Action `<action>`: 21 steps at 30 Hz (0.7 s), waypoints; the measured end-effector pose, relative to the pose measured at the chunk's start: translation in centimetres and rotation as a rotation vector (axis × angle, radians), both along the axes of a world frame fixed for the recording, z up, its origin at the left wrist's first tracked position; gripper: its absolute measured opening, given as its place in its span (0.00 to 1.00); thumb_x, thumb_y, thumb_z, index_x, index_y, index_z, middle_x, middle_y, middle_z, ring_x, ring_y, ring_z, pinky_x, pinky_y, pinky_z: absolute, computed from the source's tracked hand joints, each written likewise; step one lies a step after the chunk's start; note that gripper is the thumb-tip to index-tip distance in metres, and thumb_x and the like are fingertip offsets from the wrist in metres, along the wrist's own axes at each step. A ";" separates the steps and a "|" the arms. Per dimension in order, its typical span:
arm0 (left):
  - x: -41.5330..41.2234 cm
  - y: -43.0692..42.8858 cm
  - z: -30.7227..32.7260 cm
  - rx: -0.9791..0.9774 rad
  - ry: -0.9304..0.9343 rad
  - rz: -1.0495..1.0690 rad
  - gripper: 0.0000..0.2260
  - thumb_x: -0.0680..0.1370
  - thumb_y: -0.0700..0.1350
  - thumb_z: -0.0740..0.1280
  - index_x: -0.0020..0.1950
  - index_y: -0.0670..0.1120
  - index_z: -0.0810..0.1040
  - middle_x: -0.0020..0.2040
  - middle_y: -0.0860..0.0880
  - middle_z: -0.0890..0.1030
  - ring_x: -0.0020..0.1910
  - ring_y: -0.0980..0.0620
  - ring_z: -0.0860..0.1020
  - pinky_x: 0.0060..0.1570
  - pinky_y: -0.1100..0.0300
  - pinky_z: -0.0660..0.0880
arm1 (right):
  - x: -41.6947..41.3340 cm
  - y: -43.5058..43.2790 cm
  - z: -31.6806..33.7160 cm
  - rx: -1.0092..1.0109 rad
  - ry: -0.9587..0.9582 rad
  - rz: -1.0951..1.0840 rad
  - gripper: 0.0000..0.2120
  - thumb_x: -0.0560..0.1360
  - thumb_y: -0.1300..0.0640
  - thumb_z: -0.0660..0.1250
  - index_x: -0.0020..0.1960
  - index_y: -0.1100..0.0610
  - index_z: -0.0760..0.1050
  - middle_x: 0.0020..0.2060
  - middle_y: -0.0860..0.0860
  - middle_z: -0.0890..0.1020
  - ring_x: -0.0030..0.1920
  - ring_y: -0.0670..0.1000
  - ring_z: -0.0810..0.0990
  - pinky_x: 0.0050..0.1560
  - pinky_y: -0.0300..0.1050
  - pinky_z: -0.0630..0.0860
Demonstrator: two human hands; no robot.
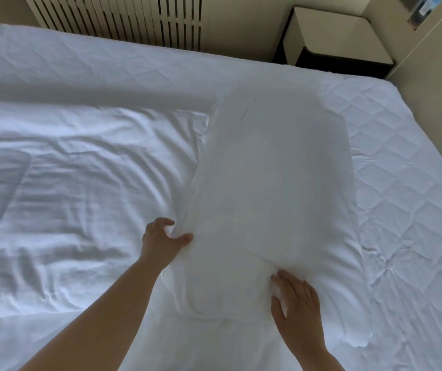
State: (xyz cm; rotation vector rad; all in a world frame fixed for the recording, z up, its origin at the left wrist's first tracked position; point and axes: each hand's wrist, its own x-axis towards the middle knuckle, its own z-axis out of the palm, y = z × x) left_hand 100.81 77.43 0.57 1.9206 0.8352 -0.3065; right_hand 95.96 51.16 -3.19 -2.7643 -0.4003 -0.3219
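One head-worn camera looked forward and down, close above the bed (pixel 402 210). Its wide view reached a radiator (pixel 123 20) at 11 o'clock and a nightstand (pixel 332 36) at 1 o'clock.

Bare left hand (pixel 162 243), bare right hand (pixel 298 311), forearms uncovered to the frame edge

Filled mostly by a wide bed (pixel 407 170) under a white quilted mattress cover, with a rumpled white duvet (pixel 67 183) spread over much of it. Behind, along the beige wall (pixel 241 22), a cream slatted radiator cover (pixel 112 20) and a cream bedside table (pixel 335 36) in the corner. Lit by soft, cool light.
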 end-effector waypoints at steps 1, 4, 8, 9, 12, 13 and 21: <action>0.6 0.0 -0.1 -0.075 -0.003 0.012 0.29 0.71 0.49 0.72 0.68 0.45 0.66 0.68 0.45 0.67 0.65 0.46 0.69 0.62 0.52 0.69 | 0.5 0.3 0.3 0.030 -0.010 -0.053 0.17 0.66 0.54 0.56 0.54 0.53 0.68 0.47 0.54 0.82 0.50 0.48 0.71 0.63 0.36 0.57; 2.9 -0.3 0.0 -0.311 0.016 0.025 0.45 0.64 0.63 0.71 0.74 0.50 0.57 0.69 0.49 0.68 0.64 0.46 0.71 0.64 0.50 0.69 | 2.2 1.2 1.3 0.093 -0.044 -0.162 0.17 0.67 0.53 0.56 0.55 0.55 0.68 0.45 0.59 0.82 0.50 0.51 0.69 0.53 0.43 0.63; 3.7 -2.1 -0.5 -0.519 0.029 -0.029 0.27 0.68 0.55 0.73 0.62 0.46 0.71 0.50 0.48 0.80 0.43 0.53 0.81 0.46 0.58 0.79 | 4.1 1.6 2.1 0.099 -0.067 -0.217 0.18 0.68 0.51 0.56 0.56 0.57 0.70 0.49 0.61 0.80 0.54 0.53 0.68 0.58 0.47 0.60; 3.6 -2.8 -0.7 -0.580 0.040 -0.031 0.20 0.71 0.49 0.72 0.58 0.46 0.73 0.46 0.49 0.80 0.40 0.55 0.81 0.41 0.61 0.79 | 4.4 1.6 2.1 0.091 -0.058 -0.240 0.19 0.68 0.51 0.56 0.56 0.58 0.72 0.50 0.61 0.80 0.55 0.53 0.68 0.58 0.47 0.59; 3.1 -4.5 -0.9 -0.693 0.157 -0.087 0.16 0.71 0.45 0.72 0.56 0.45 0.73 0.46 0.48 0.80 0.42 0.51 0.80 0.42 0.59 0.77 | 4.6 1.5 2.0 0.099 0.014 -0.318 0.24 0.67 0.50 0.55 0.53 0.63 0.78 0.51 0.63 0.80 0.55 0.54 0.67 0.58 0.49 0.61; 2.8 -4.8 -0.6 -0.712 0.180 -0.113 0.13 0.72 0.43 0.71 0.54 0.45 0.74 0.45 0.48 0.80 0.42 0.51 0.79 0.41 0.59 0.77 | 4.6 1.4 2.1 0.102 0.031 -0.337 0.25 0.67 0.50 0.55 0.53 0.65 0.78 0.52 0.64 0.80 0.56 0.55 0.68 0.58 0.52 0.64; 3.4 -0.1 7.0 -0.569 -0.254 0.029 0.07 0.71 0.32 0.68 0.40 0.43 0.78 0.26 0.52 0.81 0.25 0.57 0.79 0.27 0.66 0.77 | 6.5 3.7 5.9 0.200 0.170 -0.303 0.41 0.66 0.36 0.47 0.71 0.58 0.62 0.73 0.58 0.60 0.73 0.59 0.58 0.71 0.59 0.46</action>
